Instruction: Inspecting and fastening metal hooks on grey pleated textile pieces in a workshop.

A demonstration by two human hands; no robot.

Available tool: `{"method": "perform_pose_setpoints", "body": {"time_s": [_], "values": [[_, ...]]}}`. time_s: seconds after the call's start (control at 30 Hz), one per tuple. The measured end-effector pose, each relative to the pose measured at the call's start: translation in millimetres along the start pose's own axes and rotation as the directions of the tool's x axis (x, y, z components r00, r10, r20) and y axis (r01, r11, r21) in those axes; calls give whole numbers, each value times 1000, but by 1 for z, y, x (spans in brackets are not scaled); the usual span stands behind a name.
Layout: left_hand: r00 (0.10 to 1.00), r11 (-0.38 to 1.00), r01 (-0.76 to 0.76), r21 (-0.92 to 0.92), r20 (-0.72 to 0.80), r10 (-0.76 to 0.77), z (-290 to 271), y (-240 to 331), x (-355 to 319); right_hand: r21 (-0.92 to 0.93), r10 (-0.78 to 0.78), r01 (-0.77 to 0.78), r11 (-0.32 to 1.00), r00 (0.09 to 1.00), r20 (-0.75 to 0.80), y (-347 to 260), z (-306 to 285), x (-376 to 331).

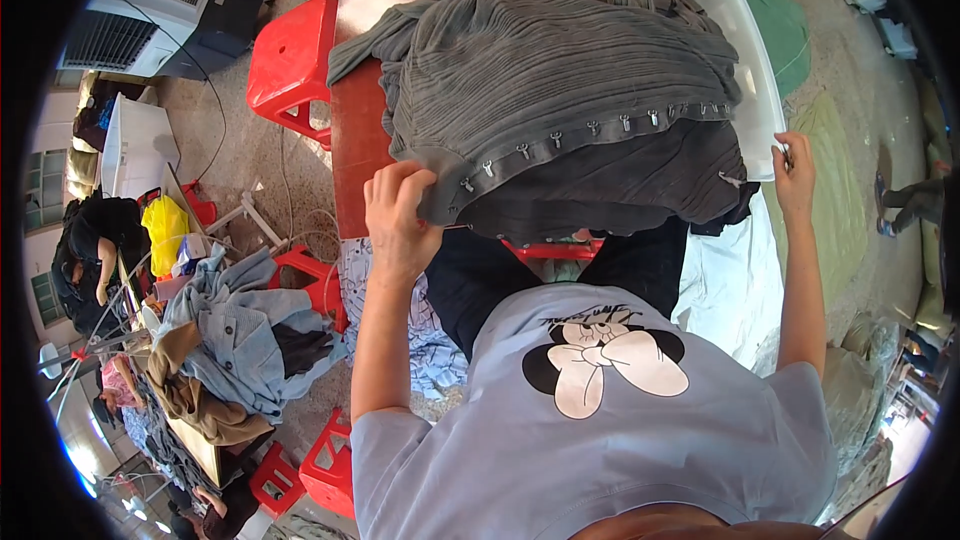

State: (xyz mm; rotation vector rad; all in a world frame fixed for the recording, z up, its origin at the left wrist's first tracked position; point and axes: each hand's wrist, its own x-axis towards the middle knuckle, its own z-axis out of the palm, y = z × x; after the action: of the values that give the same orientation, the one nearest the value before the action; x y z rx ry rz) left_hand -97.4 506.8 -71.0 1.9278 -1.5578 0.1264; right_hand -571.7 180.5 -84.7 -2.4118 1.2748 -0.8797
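Left hand: closed on the left corner of the front edge of the garment, fingers bent over the cloth;
Right hand: fingers pinched around a small item, too small to identify; just beside the rim of the white tub, apart from the garment;
Garment: dark grey, ribbed; spread over the red table, its near edge above the lap;
Fasteners: small, metal, in a curving row along the garment's near edge;
Left of table: red stool; farther off, yellow bag and blue clothes
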Motion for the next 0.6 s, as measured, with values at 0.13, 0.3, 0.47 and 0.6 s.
{"method": "perform_pose_setpoints", "body": {"time_s": [0.13, 0.3, 0.47, 0.6], "values": [[967, 963, 204, -174, -116, -226, 8, -17, -2, 85, -131, 130, 988, 991, 0, -60, 26, 13], [840, 870, 450, -200, -237, -489, 0, -23, -18, 305, -173, 168, 937, 985, -12, -144, 49, 16], [837, 806, 268, -529, -287, -466, 19, 12, -28, 608, -312, 149, 780, 935, 171, -214, 79, 0], [896, 921, 361, -145, -221, -386, 32, 10, -25, 516, -448, 256, 817, 846, 290, -262, 103, -3]]}}
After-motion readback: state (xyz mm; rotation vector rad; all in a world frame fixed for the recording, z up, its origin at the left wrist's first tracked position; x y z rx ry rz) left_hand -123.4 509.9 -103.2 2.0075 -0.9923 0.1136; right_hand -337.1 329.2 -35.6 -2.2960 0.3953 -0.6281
